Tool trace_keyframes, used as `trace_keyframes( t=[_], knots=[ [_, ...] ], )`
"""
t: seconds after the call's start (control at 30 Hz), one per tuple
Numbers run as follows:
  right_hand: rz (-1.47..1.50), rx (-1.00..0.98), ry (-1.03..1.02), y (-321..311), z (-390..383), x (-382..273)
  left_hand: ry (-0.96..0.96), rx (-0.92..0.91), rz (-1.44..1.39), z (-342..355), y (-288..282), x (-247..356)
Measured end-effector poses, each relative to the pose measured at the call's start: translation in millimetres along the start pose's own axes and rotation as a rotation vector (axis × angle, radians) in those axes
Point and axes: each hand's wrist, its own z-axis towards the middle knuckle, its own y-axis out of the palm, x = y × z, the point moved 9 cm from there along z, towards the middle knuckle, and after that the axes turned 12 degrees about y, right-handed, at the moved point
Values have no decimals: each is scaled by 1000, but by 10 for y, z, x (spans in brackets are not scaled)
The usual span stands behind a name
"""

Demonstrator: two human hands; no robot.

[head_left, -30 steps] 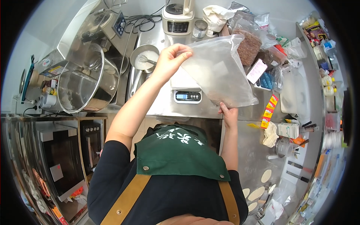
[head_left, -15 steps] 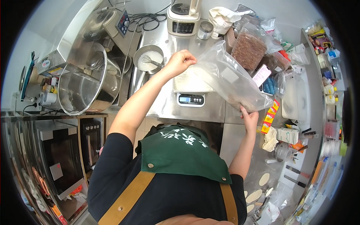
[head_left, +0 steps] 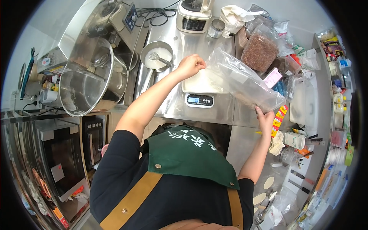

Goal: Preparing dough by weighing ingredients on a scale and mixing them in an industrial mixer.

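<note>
Head view: a small white scale with a lit blue display sits on the steel tabletop, and a pale shallow tray rests on top of it. A clear plastic bag hangs slantwise above and to the right of the scale, its upper end partly over the tray and its lower end farther right. The left hand, just beyond the scale, has its fingertips pinched on the bag's upper-left edge. The right hand, right of the scale and slightly nearer the person, grips the bag's bottom corner between thumb and fingers. The two are well apart. A brownish patch shows at the bag's lower end; whether it is inside or seen through the plastic, I cannot tell.

Left of the scale and beyond it, a pan holds white liquid with a whisk leaning in it. Well to the scale's left is a large steel bowl. Straight beyond the scale stands a cream appliance. To the scale's right and farther back are a phone with its screen lit and a packet of brown granules; a yellow-and-red strip lies right of the scale, near the right hand.
</note>
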Motion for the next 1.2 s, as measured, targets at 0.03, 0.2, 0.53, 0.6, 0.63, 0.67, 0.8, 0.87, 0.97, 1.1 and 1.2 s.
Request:
trace_keyframes(
  t=[0.03, 0.2, 0.53, 0.6, 0.63, 0.67, 0.8, 0.87, 0.97, 1.1, 1.2],
  knots=[
    [-5, -3, 14, -7, 7, -6, -4, -2, -2, -3, 17, -23],
    [-70, 38, -15, -64, 60, 16, 73, 25, 136, -7, 21, 40],
    [-12, 42, -88, -89, 59, -16, 56, 47, 156, -57, 66, 25],
    [-40, 53, -116, -104, 65, -25, 51, 26, 206, -64, 91, 21],
    [-69, 63, -143, -111, 63, -46, 53, 26, 206, -65, 102, 22],
    [-68, 63, -144, -109, 59, -65, 52, 27, 221, -69, 109, 17],
    [-75, 102, -188, -139, 24, -213, 50, 39, 255, -81, 120, -9],
    [-112, 131, -186, -152, 37, -221, 50, 40, 269, -86, 131, -19],
    [-75, 143, -245, -162, 34, -274, 47, 41, 279, -93, 137, -21],
    [-136, 187, -230, -164, 21, -362, 23, 39, 293, -96, 127, -47],
    [-105, 193, -262, -171, 16, -400, 29, 55, 301, -93, 115, -30]
  ],
)
